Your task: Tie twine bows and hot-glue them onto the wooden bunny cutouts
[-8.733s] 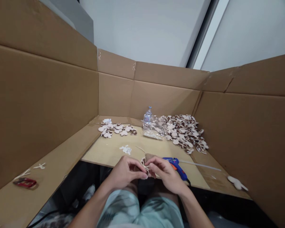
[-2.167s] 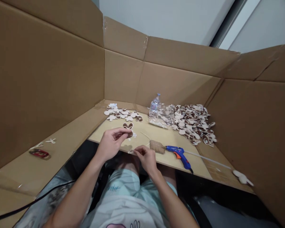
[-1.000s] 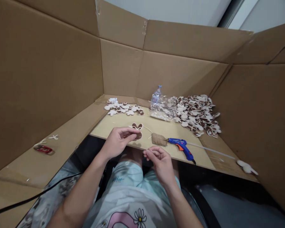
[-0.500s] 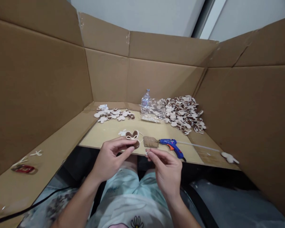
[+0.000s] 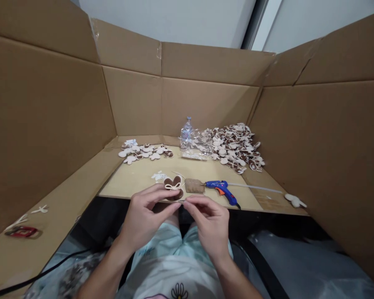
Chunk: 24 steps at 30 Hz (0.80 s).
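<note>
My left hand (image 5: 148, 211) is closed on a brown bunny-shaped patch (image 5: 173, 181) with a pale edge and a cream string bow tied across it. The patch is held upright above the table's front edge. My right hand (image 5: 208, 216) is pinched, its fingertips meeting my left thumb at the patch's lower edge. Whatever sits in that pinch is mostly hidden; only a thin pale sliver shows. Just beyond my right hand a blue glue gun (image 5: 222, 192) lies with its nozzle over a brown pad (image 5: 194, 186).
Small white pieces (image 5: 158, 176) lie behind the patch. A large heap of bunny patches (image 5: 233, 147) is at the back right, a smaller group (image 5: 146, 151) at the back left. Between them stands a plastic bottle (image 5: 187, 131). A red cutter (image 5: 22, 231) rests left. Cardboard walls (image 5: 205, 104) surround the table.
My right hand has moved left and up to my left hand, bringing the small white thing from its fingertips to the patch's lower edge. The camera view has shifted slightly.
</note>
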Tool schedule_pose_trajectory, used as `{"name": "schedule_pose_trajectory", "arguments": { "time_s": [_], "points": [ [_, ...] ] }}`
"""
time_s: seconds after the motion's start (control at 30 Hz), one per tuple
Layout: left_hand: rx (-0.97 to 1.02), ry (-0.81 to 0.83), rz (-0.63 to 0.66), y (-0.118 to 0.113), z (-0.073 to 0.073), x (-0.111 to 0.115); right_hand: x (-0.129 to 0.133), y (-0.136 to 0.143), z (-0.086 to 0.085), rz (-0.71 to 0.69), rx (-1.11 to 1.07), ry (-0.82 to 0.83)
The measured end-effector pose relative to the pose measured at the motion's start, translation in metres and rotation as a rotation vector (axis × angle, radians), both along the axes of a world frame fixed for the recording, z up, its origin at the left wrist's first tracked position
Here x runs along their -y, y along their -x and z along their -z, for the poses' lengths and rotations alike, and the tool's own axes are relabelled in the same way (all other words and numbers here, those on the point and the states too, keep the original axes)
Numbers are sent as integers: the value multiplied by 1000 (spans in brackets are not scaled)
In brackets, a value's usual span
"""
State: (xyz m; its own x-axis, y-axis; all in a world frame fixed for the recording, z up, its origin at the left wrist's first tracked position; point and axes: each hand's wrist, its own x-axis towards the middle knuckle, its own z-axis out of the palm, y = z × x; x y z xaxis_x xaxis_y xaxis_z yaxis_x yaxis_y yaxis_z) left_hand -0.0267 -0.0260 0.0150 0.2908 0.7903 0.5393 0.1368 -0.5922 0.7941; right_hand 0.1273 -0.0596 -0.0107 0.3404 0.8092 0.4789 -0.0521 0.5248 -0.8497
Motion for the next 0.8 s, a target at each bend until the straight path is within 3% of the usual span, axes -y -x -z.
{"name": "schedule_pose_trajectory", "arguments": {
  "time_s": [0.2, 0.4, 0.5, 0.67, 0.73, 0.8],
  "points": [
    [40, 46, 8, -2, -1, 2, -2, 2, 3, 12, 12, -1],
    [100, 141, 44, -2, -5, 4, 0, 3, 2, -40, -50, 135],
    [152, 236, 107, -1, -5, 6, -1, 3, 1, -167, -194, 190],
    [179, 391, 195, 1, -2, 0, -8, -6, 4, -543, -463, 283],
    [164, 416, 213, 2, -1, -5, -12, -13, 5, -573, -433, 252],
    [158, 436, 217, 1, 0, -8, -14, -22, 6, -507, -323, 175]
  ]
}}
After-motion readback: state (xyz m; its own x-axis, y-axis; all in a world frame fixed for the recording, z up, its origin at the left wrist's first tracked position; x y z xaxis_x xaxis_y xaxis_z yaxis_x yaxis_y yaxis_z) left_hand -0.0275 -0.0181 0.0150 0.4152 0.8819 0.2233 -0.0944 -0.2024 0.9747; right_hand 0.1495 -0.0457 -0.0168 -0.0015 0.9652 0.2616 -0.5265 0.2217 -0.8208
